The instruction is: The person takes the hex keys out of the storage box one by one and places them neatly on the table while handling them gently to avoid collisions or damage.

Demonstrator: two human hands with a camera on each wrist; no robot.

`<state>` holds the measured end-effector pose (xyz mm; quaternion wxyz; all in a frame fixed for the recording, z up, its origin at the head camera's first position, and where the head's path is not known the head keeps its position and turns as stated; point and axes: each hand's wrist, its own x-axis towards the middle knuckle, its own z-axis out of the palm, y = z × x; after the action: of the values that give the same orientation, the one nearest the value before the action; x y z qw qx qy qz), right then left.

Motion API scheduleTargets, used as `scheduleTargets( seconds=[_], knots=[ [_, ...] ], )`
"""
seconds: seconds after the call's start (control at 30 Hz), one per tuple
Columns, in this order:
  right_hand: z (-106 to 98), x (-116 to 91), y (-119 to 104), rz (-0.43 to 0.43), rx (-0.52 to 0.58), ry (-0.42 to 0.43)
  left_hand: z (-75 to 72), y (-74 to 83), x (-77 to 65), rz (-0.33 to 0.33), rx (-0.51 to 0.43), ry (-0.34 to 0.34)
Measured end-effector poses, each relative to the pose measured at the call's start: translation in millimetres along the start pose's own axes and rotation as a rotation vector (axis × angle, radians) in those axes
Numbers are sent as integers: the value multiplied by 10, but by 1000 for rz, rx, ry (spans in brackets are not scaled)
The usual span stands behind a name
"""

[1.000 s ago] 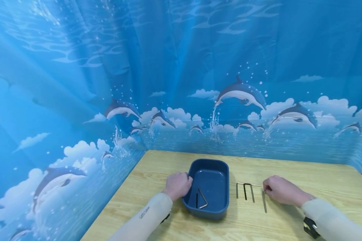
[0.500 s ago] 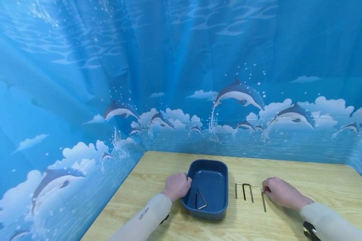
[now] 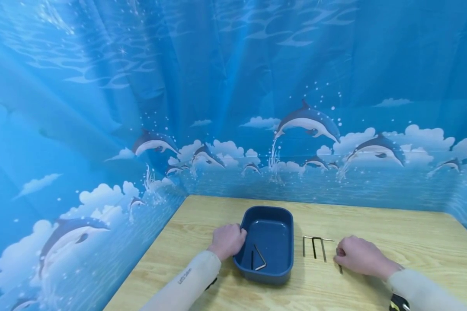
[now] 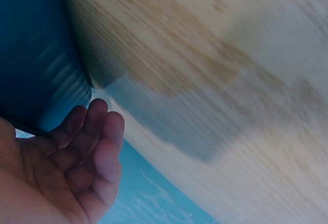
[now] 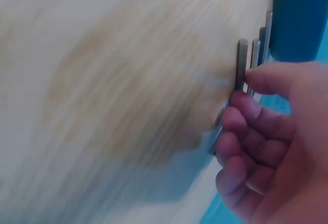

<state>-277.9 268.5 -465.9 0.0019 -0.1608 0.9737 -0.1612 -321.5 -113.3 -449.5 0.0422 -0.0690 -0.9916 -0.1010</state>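
My left hand (image 3: 226, 239) grips the left rim of a deep blue plastic bin (image 3: 273, 236). In the left wrist view its curled fingers (image 4: 106, 152) lie by the bin's outer wall. Inside the bin rest a black hex key (image 3: 252, 260) and a silver hex key (image 3: 263, 263). On the table to the right, my right hand (image 3: 359, 255) pinches a grey hex key (image 5: 241, 60) between thumb and index finger; the palm hides much of it in the head view. Left of that hand, a dark hex key (image 3: 314, 248) lies between two silver ones.
The light wood-grain table (image 3: 206, 207) runs back to a blue dolphin-print curtain (image 3: 225, 108), which also closes off the left side. A black band with a device (image 3: 399, 303) sits at the right wrist.
My right hand has slid down along the rightmost hex key toward the near side, covering most of it. The left hand keeps its grip on the bin, which stays put.
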Motion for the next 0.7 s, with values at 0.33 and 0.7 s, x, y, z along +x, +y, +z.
scheduleTargets(
  seconds=[0.33,0.7],
  knots=[
    [19,-1,-60,75,28,28,15,-7,1,8,14,12],
    [33,62,-32,126,54,27,-18,2,-20,17,8,28]
  ],
)
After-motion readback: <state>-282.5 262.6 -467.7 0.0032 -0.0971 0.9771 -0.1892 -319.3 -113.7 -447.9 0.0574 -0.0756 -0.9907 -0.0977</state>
